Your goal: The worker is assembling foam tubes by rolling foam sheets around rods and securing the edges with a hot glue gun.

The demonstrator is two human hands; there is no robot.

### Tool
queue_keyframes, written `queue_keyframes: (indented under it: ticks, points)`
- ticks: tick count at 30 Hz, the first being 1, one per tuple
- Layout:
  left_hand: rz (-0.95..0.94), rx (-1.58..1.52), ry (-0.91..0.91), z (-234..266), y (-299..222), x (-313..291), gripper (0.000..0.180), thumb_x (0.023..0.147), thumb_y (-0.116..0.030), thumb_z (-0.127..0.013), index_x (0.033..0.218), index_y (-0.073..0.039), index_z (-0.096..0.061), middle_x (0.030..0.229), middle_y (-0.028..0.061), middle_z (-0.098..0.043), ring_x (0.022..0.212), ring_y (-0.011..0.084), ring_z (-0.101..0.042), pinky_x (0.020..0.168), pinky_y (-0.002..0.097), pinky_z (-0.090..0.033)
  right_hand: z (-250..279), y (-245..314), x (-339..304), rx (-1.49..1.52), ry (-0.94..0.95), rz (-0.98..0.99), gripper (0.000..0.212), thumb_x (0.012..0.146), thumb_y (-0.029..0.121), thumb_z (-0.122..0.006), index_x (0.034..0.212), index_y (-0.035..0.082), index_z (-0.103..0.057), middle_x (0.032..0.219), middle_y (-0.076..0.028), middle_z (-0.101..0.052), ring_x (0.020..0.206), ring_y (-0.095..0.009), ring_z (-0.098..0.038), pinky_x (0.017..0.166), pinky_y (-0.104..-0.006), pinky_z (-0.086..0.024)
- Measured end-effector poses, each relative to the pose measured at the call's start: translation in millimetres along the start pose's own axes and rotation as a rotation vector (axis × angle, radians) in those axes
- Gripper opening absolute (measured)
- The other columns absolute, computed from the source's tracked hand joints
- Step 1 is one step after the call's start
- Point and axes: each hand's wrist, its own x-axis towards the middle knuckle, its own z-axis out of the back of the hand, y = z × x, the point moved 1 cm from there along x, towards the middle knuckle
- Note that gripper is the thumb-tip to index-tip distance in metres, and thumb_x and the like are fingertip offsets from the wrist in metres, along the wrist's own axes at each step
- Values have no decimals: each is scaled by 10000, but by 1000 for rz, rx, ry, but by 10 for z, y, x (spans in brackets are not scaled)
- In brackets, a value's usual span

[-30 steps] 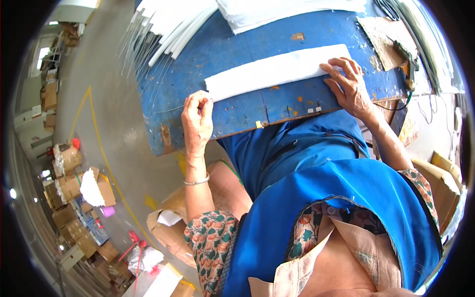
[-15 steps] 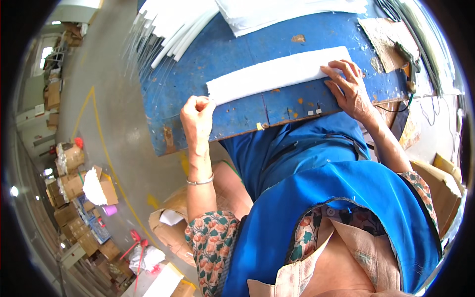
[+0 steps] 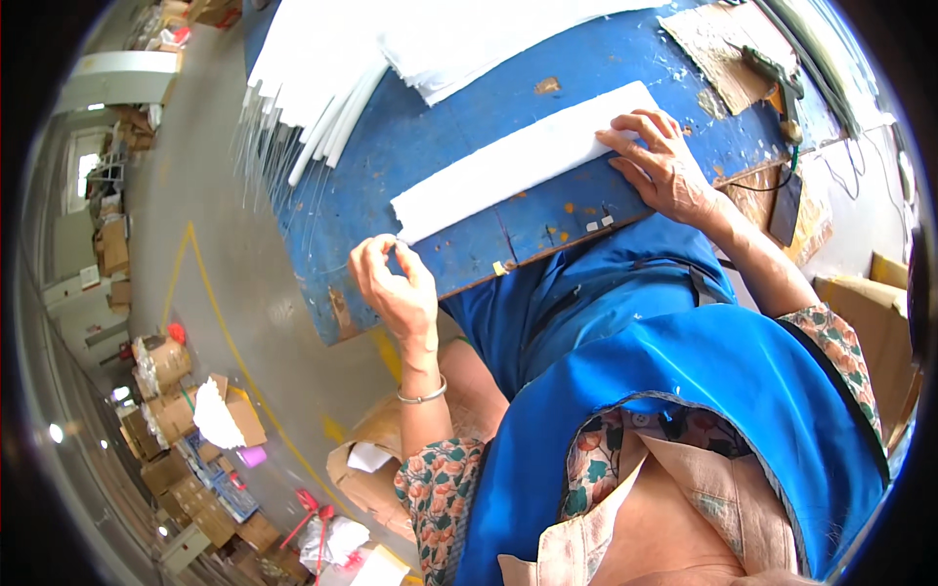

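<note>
Head view: left hand (image 3: 396, 288) curls just off the near desk (image 3: 469, 156) edge, fingertips pinched at the white strip's (image 3: 523, 161) near-left corner, probably lifting it; whether it grips is unclear. Right hand (image 3: 660, 166) lies open and flat on the strip's far-right end, pinning it. Farther off, a white sheet stack (image 3: 342, 59). Versus a second ago, the left hand has curled up from flat; right unchanged.

Right hand (image 3: 664, 166) lies flat on white strip (image 3: 518, 161) on blue table (image 3: 440, 127). Left hand (image 3: 396, 288) pinches strip's near corner.
</note>
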Motion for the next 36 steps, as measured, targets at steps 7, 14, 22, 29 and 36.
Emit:
queue_keyframes:
  ticks: [7,14,22,29,36]
  points:
    - [-495,-51,146,-175,-336,-302,257,776,19,-607,1034,22,-606,1059,155,-599,983,311,-565,883,413,-443,7,6,7,3,-11,11,315,828,126,-625,1139,104,-585,1084,-123,-533,1072,-312,-489,908,-440,-384]
    - [-501,96,319,-311,-250,-313,493,935,-305,-464,1270,57,-453,1316,202,-453,1256,353,-389,1060,482,-291,6,3,-2,-9,-9,10,330,818,114,-631,1144,107,-583,1089,-124,-530,1074,-312,-489,906,-437,-385]
    - [-427,199,357,-335,-188,-342,656,962,-467,-305,1349,61,-346,1392,231,-342,1315,387,-287,1093,501,-223,-18,-10,-17,-4,-4,14,369,805,99,-638,1168,120,-571,1104,-113,-524,1085,-303,-482,913,-439,-378]
    - [-378,192,360,-353,-140,-328,704,941,-502,-335,1351,71,-327,1339,242,-374,1275,426,-321,1072,529,-243,-7,8,-2,-17,18,-5,382,807,101,-637,1181,134,-567,1125,-102,-520,1098,-301,-474,924,-445,-370]
    - [-328,182,357,-354,-141,-308,746,926,-549,-315,1359,59,-323,1348,243,-363,1277,415,-321,1063,544,-223,-11,-19,-13,-5,20,-10,375,810,103,-633,1179,128,-569,1125,-101,-521,1094,-299,-473,930,-442,-364]
